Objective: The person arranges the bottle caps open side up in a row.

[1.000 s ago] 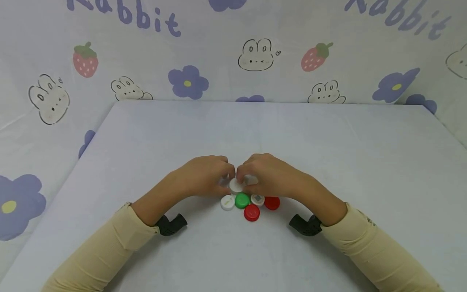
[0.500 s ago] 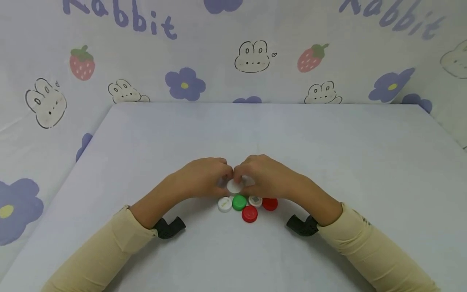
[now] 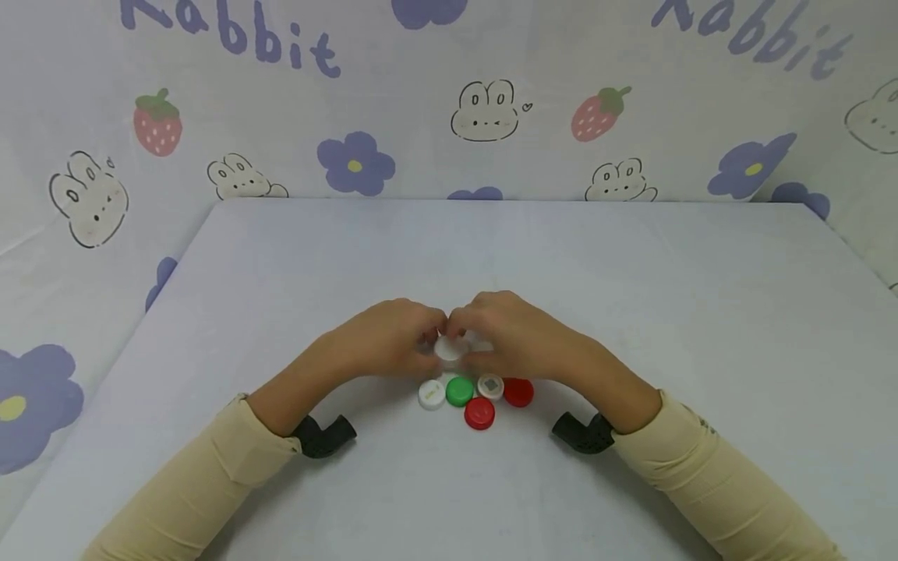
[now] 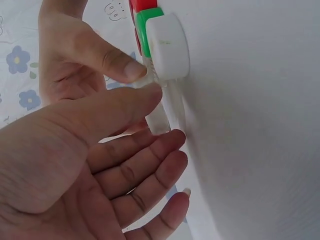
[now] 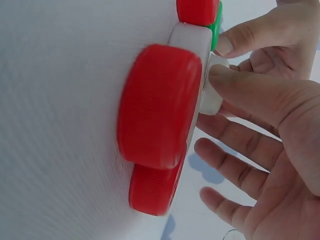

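Observation:
Both hands meet over a white bottle cap [image 3: 450, 349] near the middle of the table. My left hand [image 3: 389, 339] pinches its left side with thumb and fingers; in the left wrist view the cap [image 4: 158, 119] looks pale and partly hidden. My right hand [image 3: 515, 339] grips the opposite side, its thumb lying on the cap [image 5: 214, 92] in the right wrist view. Just in front lie a white cap [image 3: 432, 394], a green cap [image 3: 460, 391], a white cap with a grey square mark [image 3: 490, 386] and a red cap [image 3: 518, 392]. Another red cap [image 3: 480, 413] sits nearer.
The right wrist view shows a further red cap [image 5: 156, 189] beyond the large one, which the right hand seems to cover from above. A white cloth covers the table [image 3: 449, 499]. Black curved pieces [image 3: 326, 436] sit under both wrists. A patterned curtain [image 3: 421, 93] hangs behind.
The pinched white cap and both hands have shifted slightly away from the row of caps. The head view has tilted a little; the other caps keep their places.

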The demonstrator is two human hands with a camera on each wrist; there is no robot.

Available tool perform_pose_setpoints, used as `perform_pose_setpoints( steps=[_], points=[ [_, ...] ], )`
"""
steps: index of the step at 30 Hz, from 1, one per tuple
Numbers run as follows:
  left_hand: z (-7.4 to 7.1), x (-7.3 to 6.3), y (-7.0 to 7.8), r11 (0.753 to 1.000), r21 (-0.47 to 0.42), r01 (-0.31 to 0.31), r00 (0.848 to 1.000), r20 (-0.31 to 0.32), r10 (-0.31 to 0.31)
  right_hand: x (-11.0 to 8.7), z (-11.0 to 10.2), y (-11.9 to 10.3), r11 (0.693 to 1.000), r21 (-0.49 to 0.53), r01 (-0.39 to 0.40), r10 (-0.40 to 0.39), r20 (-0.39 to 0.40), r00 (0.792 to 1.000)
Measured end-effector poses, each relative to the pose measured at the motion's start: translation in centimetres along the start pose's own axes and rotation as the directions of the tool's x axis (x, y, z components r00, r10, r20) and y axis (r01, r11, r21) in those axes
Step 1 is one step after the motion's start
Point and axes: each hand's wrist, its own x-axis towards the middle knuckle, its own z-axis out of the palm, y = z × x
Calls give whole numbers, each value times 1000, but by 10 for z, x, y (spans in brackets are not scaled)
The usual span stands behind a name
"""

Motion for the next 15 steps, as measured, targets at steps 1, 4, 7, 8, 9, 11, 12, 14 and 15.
perform_pose_setpoints(
  steps=[1, 4, 7, 8, 9, 11, 12, 14, 15],
  points=[
    [0, 0, 0, 1000, -5, 2, 1000, -7, -2, 0, 0, 1, 1000, -7, 6, -6, -7, 1000],
    [-1, 1, 0, 1000, -18, 5, 1000, -30, -6, 1, 0, 4, 1000, -25, 8, -9, -21, 1000],
    [-2, 2, 1, 1000, -23, 4, 998, -57, -5, 2, -1, 5, 1000, -10, -25, 25, -23, 999],
    [-2, 2, 1, 1000, -20, 4, 998, -68, -5, 2, -1, 5, 999, 1, -37, 37, -27, 999],
    [-2, 2, 1, 1000, -20, 7, 997, -80, -9, 2, -1, 6, 999, 12, -47, 47, -31, 998],
    [-1, 1, 2, 1000, -20, 19, 994, -105, -21, 3, -1, 6, 997, 42, -62, 64, -44, 997],
    [0, 1, 2, 999, -22, 25, 992, -119, -27, 3, 0, 6, 996, 54, -67, 70, -50, 996],
    [1, 2, 2, 999, -30, 39, 987, -152, -43, 5, 1, 6, 993, 84, -78, 83, -60, 995],
    [2, 3, 2, 998, -38, 47, 984, -169, -53, 5, 2, 5, 991, 98, -87, 93, -63, 994]
  ],
)
